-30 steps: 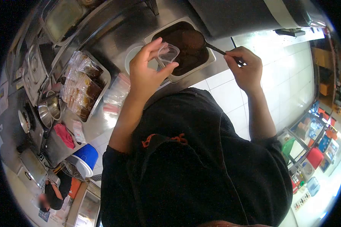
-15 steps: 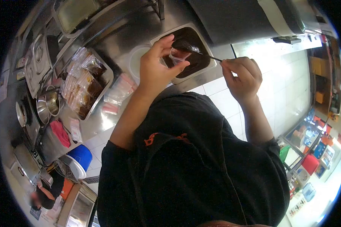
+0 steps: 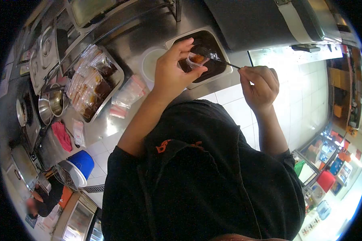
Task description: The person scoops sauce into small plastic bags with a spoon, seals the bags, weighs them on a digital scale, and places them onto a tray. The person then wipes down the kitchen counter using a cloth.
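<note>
My left hand (image 3: 173,72) grips a small clear plastic cup (image 3: 197,60) between thumb and fingers, above a metal pan (image 3: 228,72) of dark brown sauce (image 3: 213,69). Something orange-brown shows in or through the cup. In my right hand (image 3: 260,85) is the thin handle of a dark ladle (image 3: 226,63), pinched between thumb and fingers. The ladle's bowl is at the far side of the cup and looks tilted towards it; how much sauce it holds cannot be made out.
Behind my left hand sits a round whitish container (image 3: 149,62). To the left are clear bags (image 3: 128,94) and a tray (image 3: 118,82) of filled packets. Farther off are metal bowls (image 3: 46,110), a pink cloth (image 3: 61,136), a blue bucket (image 3: 82,162) and another person (image 3: 48,201).
The ladle has come up from the sauce to the cup, and its bowl now tilts there. Orange-brown content now shows at the cup, which looked empty a second ago.
</note>
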`<control>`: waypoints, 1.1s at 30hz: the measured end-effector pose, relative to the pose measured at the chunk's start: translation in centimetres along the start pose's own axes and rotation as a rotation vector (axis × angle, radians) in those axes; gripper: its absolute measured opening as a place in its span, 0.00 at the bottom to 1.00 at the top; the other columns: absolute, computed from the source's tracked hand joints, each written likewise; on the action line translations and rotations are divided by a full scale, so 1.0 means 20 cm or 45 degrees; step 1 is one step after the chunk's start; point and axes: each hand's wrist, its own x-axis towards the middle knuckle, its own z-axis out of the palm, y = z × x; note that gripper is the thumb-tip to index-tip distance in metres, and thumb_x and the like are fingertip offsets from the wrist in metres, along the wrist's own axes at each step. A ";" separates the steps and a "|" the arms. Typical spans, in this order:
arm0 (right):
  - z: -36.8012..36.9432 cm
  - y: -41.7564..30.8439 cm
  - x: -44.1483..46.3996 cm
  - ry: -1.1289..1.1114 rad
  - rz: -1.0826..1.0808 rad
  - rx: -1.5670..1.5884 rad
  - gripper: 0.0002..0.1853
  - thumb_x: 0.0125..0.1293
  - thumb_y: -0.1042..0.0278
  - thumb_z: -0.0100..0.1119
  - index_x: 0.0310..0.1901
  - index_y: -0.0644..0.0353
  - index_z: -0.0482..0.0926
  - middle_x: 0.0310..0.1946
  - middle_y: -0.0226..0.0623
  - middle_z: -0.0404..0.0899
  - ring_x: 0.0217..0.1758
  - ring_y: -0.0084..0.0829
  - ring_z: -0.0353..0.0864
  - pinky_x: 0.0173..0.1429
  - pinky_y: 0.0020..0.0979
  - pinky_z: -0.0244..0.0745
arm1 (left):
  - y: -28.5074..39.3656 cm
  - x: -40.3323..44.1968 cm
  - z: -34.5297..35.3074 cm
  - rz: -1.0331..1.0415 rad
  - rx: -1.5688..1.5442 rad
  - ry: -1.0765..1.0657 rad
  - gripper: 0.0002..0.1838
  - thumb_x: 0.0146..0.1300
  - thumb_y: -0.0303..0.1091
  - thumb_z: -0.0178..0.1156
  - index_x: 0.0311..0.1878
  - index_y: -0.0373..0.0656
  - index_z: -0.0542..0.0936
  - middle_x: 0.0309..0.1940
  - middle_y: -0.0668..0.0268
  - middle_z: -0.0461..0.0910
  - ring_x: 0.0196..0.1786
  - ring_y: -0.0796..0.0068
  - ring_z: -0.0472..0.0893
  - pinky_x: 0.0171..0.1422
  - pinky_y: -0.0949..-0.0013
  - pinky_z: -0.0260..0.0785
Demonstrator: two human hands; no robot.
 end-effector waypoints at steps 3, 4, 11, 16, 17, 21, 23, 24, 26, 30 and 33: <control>0.00 0.00 -0.01 -0.015 0.063 0.052 0.09 0.46 0.79 0.72 0.29 0.54 0.84 0.30 0.27 0.84 0.28 0.26 0.80 0.32 0.29 0.66 | 0.00 0.00 0.00 -0.016 0.007 -0.021 0.39 0.46 0.28 0.80 0.63 0.36 0.72 0.51 0.60 0.81 0.47 0.70 0.86 0.54 0.69 0.77; 0.01 0.00 -0.02 -0.024 0.091 0.069 0.09 0.47 0.79 0.72 0.30 0.54 0.84 0.30 0.29 0.84 0.28 0.27 0.81 0.32 0.29 0.67 | 0.01 0.00 0.00 -0.020 0.013 -0.027 0.39 0.46 0.28 0.80 0.63 0.35 0.72 0.50 0.60 0.81 0.46 0.69 0.86 0.54 0.69 0.77; 0.02 -0.05 -0.02 -0.124 0.530 0.350 0.05 0.55 0.77 0.71 0.34 0.62 0.85 0.32 0.39 0.85 0.31 0.30 0.84 0.37 0.30 0.76 | 0.01 -0.02 -0.01 -0.020 0.038 0.023 0.39 0.45 0.30 0.80 0.61 0.34 0.73 0.53 0.53 0.83 0.52 0.66 0.85 0.57 0.69 0.76; 0.03 0.02 -0.08 -0.264 1.015 0.542 0.06 0.61 0.73 0.69 0.39 0.62 0.86 0.34 0.41 0.85 0.35 0.30 0.85 0.40 0.30 0.78 | 0.00 -0.07 -0.06 0.000 0.063 0.059 0.38 0.47 0.30 0.79 0.62 0.35 0.73 0.50 0.53 0.84 0.53 0.66 0.85 0.57 0.67 0.77; 0.01 0.03 -0.07 -0.376 1.026 0.448 0.07 0.61 0.72 0.68 0.40 0.61 0.86 0.36 0.41 0.85 0.37 0.32 0.85 0.42 0.31 0.78 | 0.02 -0.07 -0.08 0.018 0.069 0.069 0.38 0.47 0.30 0.79 0.62 0.35 0.73 0.51 0.53 0.84 0.53 0.66 0.85 0.57 0.67 0.77; 0.03 0.05 -0.05 -0.569 0.472 -0.098 0.13 0.61 0.68 0.67 0.48 0.58 0.85 0.46 0.43 0.84 0.48 0.40 0.84 0.50 0.37 0.77 | 0.12 -0.10 -0.18 0.115 0.066 0.001 0.36 0.55 0.23 0.70 0.67 0.35 0.67 0.54 0.51 0.82 0.53 0.63 0.85 0.60 0.65 0.76; 0.06 -0.01 0.03 -0.543 0.427 0.123 0.17 0.60 0.66 0.68 0.51 0.59 0.83 0.51 0.45 0.82 0.53 0.46 0.81 0.54 0.39 0.75 | 0.19 -0.10 -0.20 0.073 -0.123 -0.047 0.36 0.60 0.20 0.63 0.71 0.36 0.61 0.57 0.49 0.80 0.54 0.61 0.84 0.62 0.65 0.75; 0.08 -0.03 0.08 -0.545 0.466 0.338 0.18 0.60 0.66 0.68 0.51 0.60 0.83 0.50 0.46 0.82 0.53 0.45 0.82 0.53 0.38 0.76 | 0.25 -0.10 -0.23 0.041 -0.135 -0.161 0.39 0.62 0.13 0.47 0.75 0.39 0.46 0.66 0.45 0.72 0.59 0.58 0.82 0.64 0.64 0.73; 0.10 -0.10 0.16 -0.575 0.500 0.707 0.17 0.60 0.67 0.69 0.51 0.62 0.83 0.48 0.45 0.82 0.50 0.40 0.82 0.51 0.34 0.75 | 0.32 -0.10 -0.24 0.082 -0.286 -0.181 0.40 0.61 0.11 0.42 0.75 0.41 0.41 0.70 0.42 0.65 0.63 0.57 0.78 0.66 0.64 0.71; 0.08 -0.24 0.35 -0.734 0.543 1.196 0.13 0.61 0.71 0.70 0.46 0.65 0.83 0.41 0.38 0.82 0.43 0.26 0.81 0.45 0.26 0.73 | 0.42 -0.07 -0.29 0.243 -0.017 -0.232 0.39 0.58 0.08 0.35 0.71 0.44 0.41 0.74 0.36 0.55 0.72 0.58 0.68 0.71 0.65 0.64; 0.12 -0.30 0.40 -0.669 0.495 1.350 0.06 0.62 0.74 0.69 0.38 0.66 0.83 0.33 0.33 0.80 0.36 0.21 0.77 0.40 0.24 0.70 | 0.46 -0.09 -0.29 0.159 -0.252 -0.093 0.30 0.65 0.12 0.41 0.68 0.42 0.48 0.73 0.36 0.57 0.69 0.61 0.71 0.68 0.67 0.67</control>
